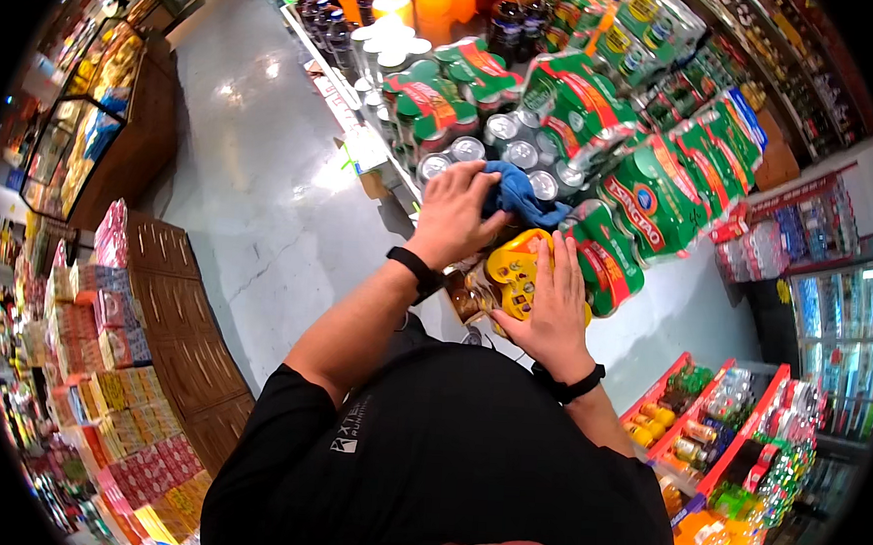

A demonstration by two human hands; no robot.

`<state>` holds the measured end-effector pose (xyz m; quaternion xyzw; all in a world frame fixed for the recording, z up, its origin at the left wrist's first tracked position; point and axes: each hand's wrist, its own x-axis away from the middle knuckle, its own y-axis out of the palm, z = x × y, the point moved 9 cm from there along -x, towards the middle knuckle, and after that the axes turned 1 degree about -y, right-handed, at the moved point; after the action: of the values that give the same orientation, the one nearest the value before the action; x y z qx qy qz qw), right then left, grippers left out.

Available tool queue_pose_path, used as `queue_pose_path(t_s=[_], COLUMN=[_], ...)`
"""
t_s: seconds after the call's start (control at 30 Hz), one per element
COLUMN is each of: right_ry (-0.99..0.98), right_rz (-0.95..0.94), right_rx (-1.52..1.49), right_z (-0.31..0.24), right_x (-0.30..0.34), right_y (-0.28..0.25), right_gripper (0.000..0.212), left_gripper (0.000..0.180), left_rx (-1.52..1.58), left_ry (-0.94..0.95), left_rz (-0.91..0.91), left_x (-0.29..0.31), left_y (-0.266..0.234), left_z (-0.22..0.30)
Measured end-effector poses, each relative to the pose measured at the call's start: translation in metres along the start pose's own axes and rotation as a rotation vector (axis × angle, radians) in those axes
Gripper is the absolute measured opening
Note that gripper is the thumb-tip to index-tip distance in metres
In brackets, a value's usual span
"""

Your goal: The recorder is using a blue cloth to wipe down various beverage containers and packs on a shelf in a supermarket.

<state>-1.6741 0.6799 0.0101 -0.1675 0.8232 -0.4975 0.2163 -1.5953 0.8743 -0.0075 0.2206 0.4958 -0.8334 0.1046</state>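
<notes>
Head view, looking down over the person's chest in a shop aisle. The left hand (454,214), wearing a black wristband, is curled with fingers bent over a crumpled blue cloth (519,196), which it grips and presses against the tops of silver cans (507,143) packed in green-and-red shrink-wrapped packs (648,200). The cloth lies bunched, its long axis running roughly from the left hand toward the picture's right, its free end draping onto the edge of a can pack. The right hand (554,298), also banded in black at the wrist, is spread open and flat, fingers extended and pointing up the picture; its palm rests on a yellow package (511,267) just below the cloth. Whether the thumb hooks under that package cannot be told. The yellow package sits touching the can packs on its right side, with a darker packet (470,296) just beside it on the left. Orange bottles (436,1) stand further back on the stack. A grey floor (255,164) runs along the left, bordered by wooden shelves (182,328) of coloured boxes.
</notes>
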Motion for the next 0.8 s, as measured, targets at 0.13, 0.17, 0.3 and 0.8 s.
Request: queue_pose_path(t_s=[0.13, 0.17, 0.3, 0.8], right_ry=[0.105, 0.139, 0.237, 0.502], right_rz=[0.002, 0.008, 0.05, 0.08], right_rx=[-0.051, -0.048, -0.037, 0.281], right_z=[0.015, 0.019, 0.017, 0.004], right_x=[0.01, 0.009, -0.013, -0.071], right_y=[-0.003, -0.004, -0.006, 0.037], right_gripper=[0.133, 0.133, 0.123, 0.128], left_gripper=[0.041, 0.039, 0.029, 0.035], left_rx=[0.024, 0.039, 0.067, 0.375], left_ry=[-0.02, 0.016, 0.057, 0.037], left_rz=[0.006, 0.041, 0.179, -0.225], left_x=[-0.031, -0.038, -0.053, -0.109], left_y=[-0.003, 0.0, 0.001, 0.009], left_z=[-0.032, -0.032, -0.046, -0.116])
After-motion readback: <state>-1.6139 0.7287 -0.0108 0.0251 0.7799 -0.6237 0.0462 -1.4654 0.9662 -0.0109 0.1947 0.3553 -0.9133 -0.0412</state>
